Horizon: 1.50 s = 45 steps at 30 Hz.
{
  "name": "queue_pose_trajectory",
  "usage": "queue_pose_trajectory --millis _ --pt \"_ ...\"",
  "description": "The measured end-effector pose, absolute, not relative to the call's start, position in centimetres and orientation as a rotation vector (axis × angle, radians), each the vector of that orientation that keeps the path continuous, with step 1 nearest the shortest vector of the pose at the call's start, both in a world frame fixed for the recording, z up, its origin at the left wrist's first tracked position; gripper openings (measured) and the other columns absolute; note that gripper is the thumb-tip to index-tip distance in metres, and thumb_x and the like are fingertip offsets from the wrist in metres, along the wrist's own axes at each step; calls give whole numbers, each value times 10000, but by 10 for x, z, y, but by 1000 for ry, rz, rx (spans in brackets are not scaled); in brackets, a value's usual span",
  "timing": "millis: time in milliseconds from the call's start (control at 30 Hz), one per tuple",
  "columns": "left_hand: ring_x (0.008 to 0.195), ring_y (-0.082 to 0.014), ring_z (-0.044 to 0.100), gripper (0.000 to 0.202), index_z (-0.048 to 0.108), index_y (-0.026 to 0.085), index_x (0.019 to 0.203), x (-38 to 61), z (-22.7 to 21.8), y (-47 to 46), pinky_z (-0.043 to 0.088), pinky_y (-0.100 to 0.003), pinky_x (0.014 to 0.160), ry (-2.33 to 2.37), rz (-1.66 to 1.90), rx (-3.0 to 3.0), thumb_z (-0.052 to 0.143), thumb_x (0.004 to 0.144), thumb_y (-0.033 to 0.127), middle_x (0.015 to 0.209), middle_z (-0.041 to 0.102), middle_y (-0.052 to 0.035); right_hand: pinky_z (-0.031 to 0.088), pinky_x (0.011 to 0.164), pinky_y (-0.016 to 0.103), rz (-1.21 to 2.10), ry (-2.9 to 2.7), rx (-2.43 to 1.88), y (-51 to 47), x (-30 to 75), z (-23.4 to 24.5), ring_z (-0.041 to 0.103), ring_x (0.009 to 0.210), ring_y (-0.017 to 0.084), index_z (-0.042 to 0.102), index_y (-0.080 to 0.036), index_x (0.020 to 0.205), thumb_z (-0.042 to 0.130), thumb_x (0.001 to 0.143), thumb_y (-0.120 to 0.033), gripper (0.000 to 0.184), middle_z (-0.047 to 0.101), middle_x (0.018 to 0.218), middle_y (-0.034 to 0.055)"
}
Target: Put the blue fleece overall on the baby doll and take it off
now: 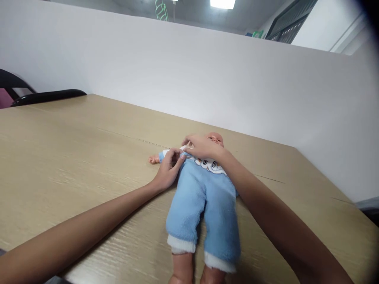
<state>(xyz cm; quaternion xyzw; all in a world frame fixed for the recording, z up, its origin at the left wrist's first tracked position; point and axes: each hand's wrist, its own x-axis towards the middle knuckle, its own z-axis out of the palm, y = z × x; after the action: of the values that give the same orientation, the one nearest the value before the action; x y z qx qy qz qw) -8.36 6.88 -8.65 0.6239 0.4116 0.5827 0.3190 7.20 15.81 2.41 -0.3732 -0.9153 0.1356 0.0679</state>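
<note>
A baby doll (215,137) lies on its back on the wooden table, its feet toward me. It wears a fluffy blue outfit (191,197) with white cuffs and a white animal face on the chest. At the doll's shoulder on the left side of the view, my left hand (168,169) pinches the edge of the outfit between thumb and fingers. My right hand (204,148) reaches across the chest to the same spot, its fingers bent and closed on the cloth. That hand hides part of the doll's chest and neck. One doll arm (154,159) sticks out to the left.
The light wooden table (89,134) reaches to a white partition (177,71) behind the doll. A black chair (50,96) stands at the far left edge. Over the partition, a ceiling light (222,4) and a green spiral decoration (161,10) show.
</note>
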Motion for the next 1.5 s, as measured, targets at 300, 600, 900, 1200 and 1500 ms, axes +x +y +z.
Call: queue_pose_trajectory --millis 300,600,900,1200,1500 --pt "977 -186 572 207 604 212 1137 -85 -87 69 448 -317 911 1102 1542 1636 570 1075 407 1055 622 -28 441 677 304 414 -3094 -845 196 40 9 687 849 230 717 -264 1002 684 746 -65 327 780 997 41" --pt "907 -171 544 94 599 218 1071 -86 -88 62 459 -339 878 1070 1726 1941 557 1090 300 984 603 -19 481 859 332 624 -2482 -848 180 85 11 659 954 222 613 -230 1106 579 797 -200 312 722 1053 31" --pt "1331 -254 506 214 514 260 1295 -91 -94 63 431 -512 1116 857 1937 2303 481 1095 191 1406 515 -121 493 872 327 868 -2296 -894 185 102 -2 655 960 206 643 -220 1036 519 692 -153 372 705 1021 10" --pt "1170 -227 575 240 469 265 1182 -91 -93 69 482 -438 1068 1023 1885 1763 435 1107 491 1208 546 -94 515 930 329 662 -2364 -929 168 83 -5 691 1036 199 712 -217 1089 554 764 -61 393 775 1128 34" --pt "804 -138 561 422 480 273 993 -90 -97 89 518 -269 777 1011 1607 1054 643 946 659 883 540 29 490 791 345 636 -2426 -1210 130 109 5 673 867 232 717 -200 925 630 975 -539 353 761 903 59"
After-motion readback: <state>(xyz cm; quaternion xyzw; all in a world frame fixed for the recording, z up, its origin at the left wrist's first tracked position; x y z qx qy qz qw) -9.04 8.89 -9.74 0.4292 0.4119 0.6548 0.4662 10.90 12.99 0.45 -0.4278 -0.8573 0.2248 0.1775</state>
